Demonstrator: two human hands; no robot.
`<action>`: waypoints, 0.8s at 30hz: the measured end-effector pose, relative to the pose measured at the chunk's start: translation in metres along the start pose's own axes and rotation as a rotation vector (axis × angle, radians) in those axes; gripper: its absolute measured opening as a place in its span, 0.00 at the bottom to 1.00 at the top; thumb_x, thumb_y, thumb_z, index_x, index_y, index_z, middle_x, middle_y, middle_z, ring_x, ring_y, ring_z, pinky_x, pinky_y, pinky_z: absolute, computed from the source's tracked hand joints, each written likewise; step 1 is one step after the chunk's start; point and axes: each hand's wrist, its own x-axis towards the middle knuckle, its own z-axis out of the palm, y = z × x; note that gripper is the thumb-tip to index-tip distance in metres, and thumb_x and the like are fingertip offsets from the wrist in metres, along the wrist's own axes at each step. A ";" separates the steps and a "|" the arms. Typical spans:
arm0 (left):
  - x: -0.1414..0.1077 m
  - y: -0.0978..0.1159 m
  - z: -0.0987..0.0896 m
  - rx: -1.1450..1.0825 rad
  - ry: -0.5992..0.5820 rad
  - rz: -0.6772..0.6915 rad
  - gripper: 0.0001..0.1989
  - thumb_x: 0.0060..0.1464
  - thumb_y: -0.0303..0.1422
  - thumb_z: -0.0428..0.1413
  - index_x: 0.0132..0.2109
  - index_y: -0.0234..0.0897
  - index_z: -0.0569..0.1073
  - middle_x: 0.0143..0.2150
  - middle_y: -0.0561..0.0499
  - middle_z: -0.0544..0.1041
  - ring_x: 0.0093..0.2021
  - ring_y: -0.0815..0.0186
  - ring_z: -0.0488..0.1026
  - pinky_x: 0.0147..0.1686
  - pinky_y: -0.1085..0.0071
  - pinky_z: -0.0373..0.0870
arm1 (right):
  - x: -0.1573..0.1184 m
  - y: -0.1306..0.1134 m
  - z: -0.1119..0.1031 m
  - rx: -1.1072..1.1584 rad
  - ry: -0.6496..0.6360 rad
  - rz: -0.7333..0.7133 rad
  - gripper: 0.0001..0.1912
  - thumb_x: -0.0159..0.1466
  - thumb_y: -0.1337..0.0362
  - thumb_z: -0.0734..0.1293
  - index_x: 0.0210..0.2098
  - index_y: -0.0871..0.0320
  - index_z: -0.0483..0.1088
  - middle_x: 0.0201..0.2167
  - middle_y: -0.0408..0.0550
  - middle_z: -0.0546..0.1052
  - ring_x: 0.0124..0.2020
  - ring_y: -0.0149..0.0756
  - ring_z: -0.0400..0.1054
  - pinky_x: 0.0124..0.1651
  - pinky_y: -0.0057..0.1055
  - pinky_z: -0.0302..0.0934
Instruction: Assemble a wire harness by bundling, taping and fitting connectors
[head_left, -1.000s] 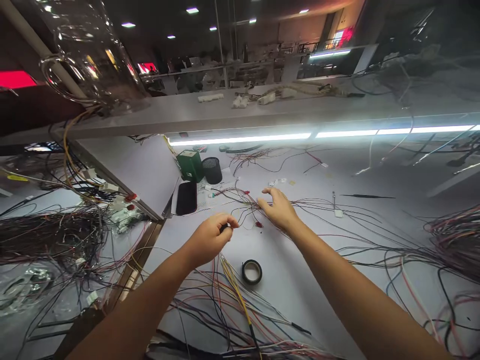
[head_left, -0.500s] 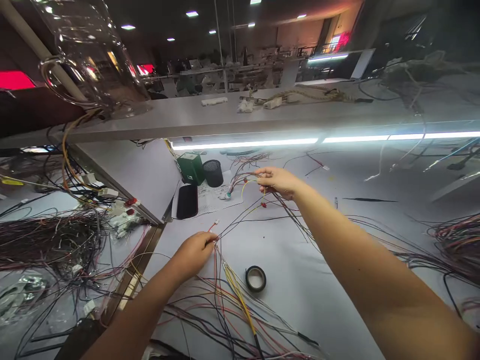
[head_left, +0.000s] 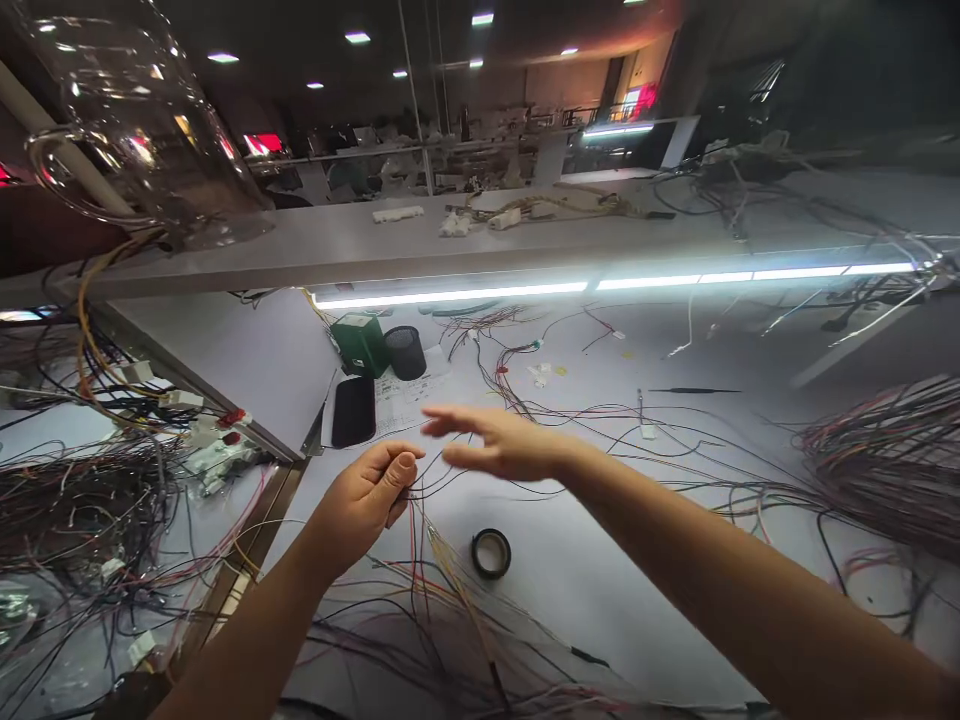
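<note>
My left hand [head_left: 367,500] is closed, thumb against the fingers, on thin dark wires [head_left: 442,484] that run out to the right. Just beside it, my right hand [head_left: 499,440] is open, fingers stretched toward the left hand, with nothing seen in its grip. Below them lies a roll of black tape [head_left: 491,575]. A bundle of yellow wires [head_left: 457,575] and several red and dark ones spread from under the left hand toward the front. Behind the right hand, a wire harness with a teal connector [head_left: 537,344] and a red connector [head_left: 502,370] lies on the table.
At the back left stand a green box [head_left: 361,345] and a black mesh cup [head_left: 406,355], near a black phone [head_left: 353,412] on printed paper [head_left: 405,400]. Black tweezers [head_left: 694,391] lie right. Wire heaps [head_left: 892,460] fill both sides. A glass jug [head_left: 157,130] stands on the shelf.
My right hand has let go of the harness wires, which now lie on the table, and has come down and left toward my left hand. The view has shifted slightly right.
</note>
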 end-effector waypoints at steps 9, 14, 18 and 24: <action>-0.011 0.046 -0.007 -0.633 0.261 0.241 0.10 0.49 0.39 0.64 0.33 0.40 0.71 0.23 0.61 0.60 0.14 0.81 0.47 0.13 0.84 0.56 | -0.093 0.080 0.015 -0.431 0.353 0.314 0.13 0.69 0.67 0.57 0.38 0.58 0.73 0.36 0.51 0.79 0.36 0.37 0.70 0.47 0.37 0.55; 0.003 0.025 0.002 -0.409 0.303 0.155 0.13 0.44 0.37 0.67 0.34 0.36 0.74 0.27 0.57 0.67 0.18 0.80 0.58 0.15 0.85 0.58 | -0.100 0.098 -0.040 -0.524 0.398 0.411 0.16 0.70 0.61 0.54 0.41 0.55 0.73 0.38 0.52 0.77 0.40 0.40 0.68 0.46 0.36 0.54; 0.007 0.019 0.001 -0.333 0.295 0.126 0.13 0.45 0.37 0.66 0.36 0.35 0.75 0.29 0.55 0.67 0.20 0.79 0.59 0.15 0.85 0.58 | -0.106 0.091 -0.039 -0.584 0.305 0.519 0.13 0.66 0.60 0.61 0.46 0.50 0.73 0.42 0.49 0.76 0.40 0.39 0.68 0.38 0.30 0.56; 0.025 0.009 -0.046 -0.442 0.450 0.069 0.09 0.46 0.32 0.64 0.35 0.36 0.73 0.28 0.57 0.67 0.17 0.81 0.56 0.14 0.85 0.57 | -0.144 0.102 -0.065 -0.605 0.336 0.706 0.18 0.69 0.58 0.55 0.50 0.51 0.71 0.39 0.47 0.78 0.36 0.37 0.69 0.34 0.28 0.57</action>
